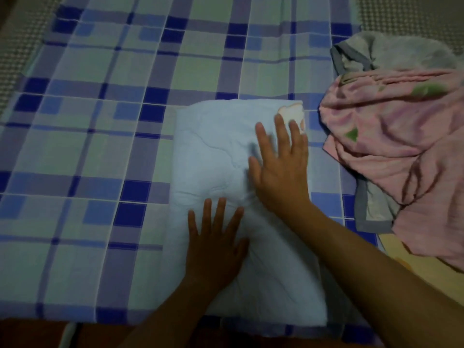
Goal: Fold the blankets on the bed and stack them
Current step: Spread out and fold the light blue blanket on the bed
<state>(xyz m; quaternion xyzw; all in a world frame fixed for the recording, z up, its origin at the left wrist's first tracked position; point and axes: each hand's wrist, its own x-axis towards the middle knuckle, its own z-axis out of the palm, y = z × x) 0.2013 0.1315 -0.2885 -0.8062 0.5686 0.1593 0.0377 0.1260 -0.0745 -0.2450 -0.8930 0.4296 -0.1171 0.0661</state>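
Note:
A light blue blanket (216,156) lies folded into a long rectangle in the middle of the bed, with a small pink-and-white print at its far right corner. My left hand (216,244) presses flat on its near half, fingers spread. My right hand (281,169) lies flat on its far right part, fingers straight. A crumpled pink blanket (391,146) with green marks lies unfolded on the right. Partly under it lies a grey blanket (401,51) with a darker border.
The bed carries a blue, purple and pale green checked sheet (100,146), with open sheet to the left and beyond the blue blanket. A yellow cloth (406,257) shows at the right near edge. A textured floor mat (414,16) lies past the bed's far corners.

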